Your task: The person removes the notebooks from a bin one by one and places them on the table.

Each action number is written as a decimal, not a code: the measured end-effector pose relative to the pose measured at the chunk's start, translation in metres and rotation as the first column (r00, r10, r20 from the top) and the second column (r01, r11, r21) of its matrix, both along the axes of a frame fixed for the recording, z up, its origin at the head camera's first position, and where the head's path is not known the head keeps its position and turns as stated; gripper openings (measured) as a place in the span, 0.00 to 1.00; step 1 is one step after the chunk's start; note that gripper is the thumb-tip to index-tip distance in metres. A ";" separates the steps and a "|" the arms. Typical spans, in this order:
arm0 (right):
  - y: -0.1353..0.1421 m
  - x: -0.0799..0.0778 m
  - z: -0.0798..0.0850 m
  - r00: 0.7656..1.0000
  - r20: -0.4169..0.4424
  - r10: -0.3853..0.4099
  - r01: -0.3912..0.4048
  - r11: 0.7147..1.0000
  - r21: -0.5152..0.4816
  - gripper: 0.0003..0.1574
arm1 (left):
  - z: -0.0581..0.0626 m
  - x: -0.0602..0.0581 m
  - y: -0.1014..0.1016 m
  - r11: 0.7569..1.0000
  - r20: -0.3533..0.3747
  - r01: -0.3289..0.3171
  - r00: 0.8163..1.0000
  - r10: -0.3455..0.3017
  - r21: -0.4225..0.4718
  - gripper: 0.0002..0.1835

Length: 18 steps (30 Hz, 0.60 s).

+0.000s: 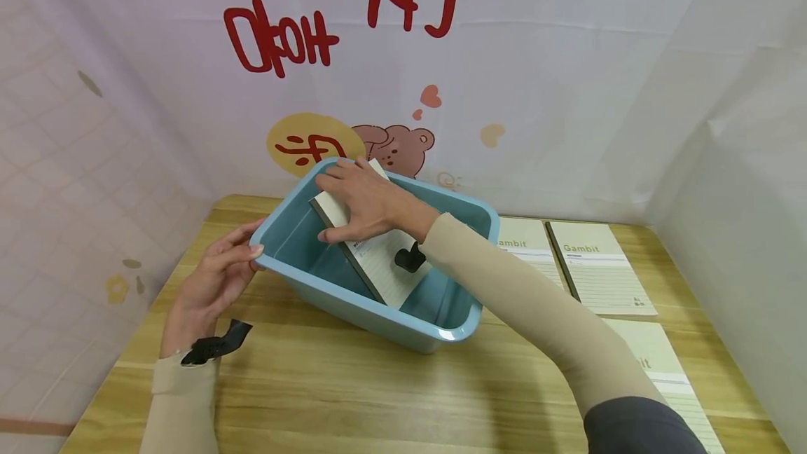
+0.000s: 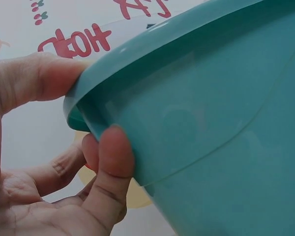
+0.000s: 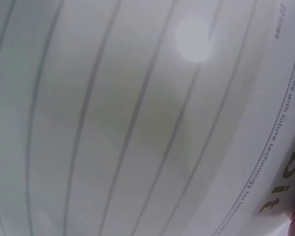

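A blue plastic bin (image 1: 353,310) stands on the wooden table, tilted a little. My left hand (image 1: 217,275) pinches its left rim; in the left wrist view the thumb lies on the rim (image 2: 101,73) and the fingertips press the wall beneath. Inside the bin a cream notebook (image 1: 384,268) with ruled lines on its cover leans at a slant. My right hand (image 1: 366,202) reaches over the bin and grips the notebook's upper end, thumb at the left edge. In the right wrist view the lined cover (image 3: 137,118) fills nearly everything, with a fingertip at the lower right.
Several "Gambit" notebooks lie on the table to the right of the bin, one at the back right (image 1: 599,268), one partly behind the bin (image 1: 529,251), and one nearer (image 1: 668,370), partly under my right arm. A printed wall sheet (image 1: 567,90) rises behind the table (image 1: 353,398).
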State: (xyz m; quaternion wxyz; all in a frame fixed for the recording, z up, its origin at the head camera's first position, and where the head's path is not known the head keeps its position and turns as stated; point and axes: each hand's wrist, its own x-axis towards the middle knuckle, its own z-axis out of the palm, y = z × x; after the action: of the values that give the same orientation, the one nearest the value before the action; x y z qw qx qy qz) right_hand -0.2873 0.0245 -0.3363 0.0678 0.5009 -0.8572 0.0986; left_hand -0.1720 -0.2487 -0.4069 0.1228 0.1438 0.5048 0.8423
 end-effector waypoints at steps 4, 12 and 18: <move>0.005 0.000 0.007 1.000 -0.011 -0.010 0.009 0.998 -0.057 0.40 | 0.001 0.000 0.000 1.000 -0.003 0.008 1.000 -0.007 0.021 0.23; 0.010 0.004 0.017 0.998 -0.051 -0.022 0.015 0.991 -0.136 0.38 | 0.000 0.002 0.000 1.000 -0.016 0.015 1.000 -0.014 0.027 0.23; 0.014 0.009 0.023 0.996 -0.079 -0.050 0.037 0.988 -0.153 0.43 | 0.000 0.002 0.000 0.999 -0.021 0.026 0.999 -0.025 0.037 0.23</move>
State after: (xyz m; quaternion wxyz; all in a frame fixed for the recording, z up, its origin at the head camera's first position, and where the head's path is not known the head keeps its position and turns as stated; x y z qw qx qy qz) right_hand -0.2780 0.0388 -0.3128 0.1433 0.4791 -0.8544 0.1409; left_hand -0.1699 -0.2485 -0.4072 0.1256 0.1609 0.4885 0.8483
